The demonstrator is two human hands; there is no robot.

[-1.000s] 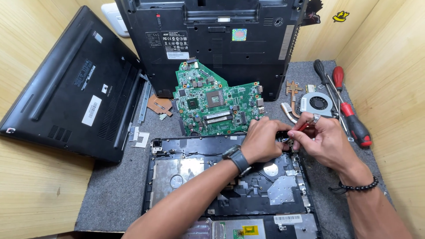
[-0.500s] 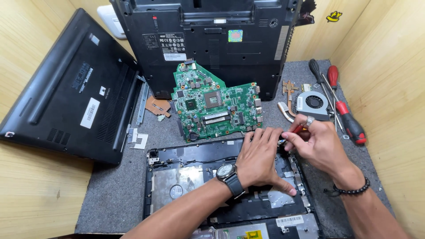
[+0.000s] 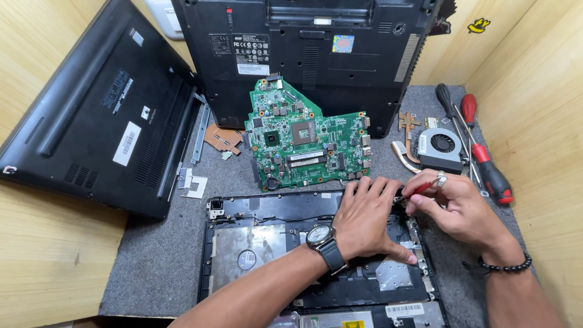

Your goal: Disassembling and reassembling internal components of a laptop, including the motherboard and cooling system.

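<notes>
The left hand (image 3: 367, 218) is lying flat, fingers spread and open, pressing down on the far right corner of the opened laptop base (image 3: 255, 243), which is sitting on the grey-matted worktop (image 3: 158, 255) directly under both hands. It is gripping nothing; its fingertips are reaching the base's far edge. A wristwatch (image 3: 320, 238) is showing on that wrist.

The right hand (image 3: 458, 209) is sitting just to the right of the left, its fingers pinched closed around a small red-handled screwdriver (image 3: 425, 187), whose tip is pointing toward the left hand's fingertips at the corner of the base. What the tip is touching is hidden between the hands. A ring is showing on one finger and a dark bead bracelet (image 3: 501, 265) on the wrist.

Just beyond the left hand's fingertips a green motherboard (image 3: 306, 141) is lying, nearly touching the base's far edge. Beyond the right hand a cooling fan with copper heat pipe (image 3: 440, 146) is resting, with larger screwdrivers (image 3: 480, 149) beside it to the right. Farther off, past the motherboard, a black laptop underside (image 3: 316, 54) is standing, and well to the left of the hands another closed black laptop (image 3: 100, 115) is lying.
</notes>
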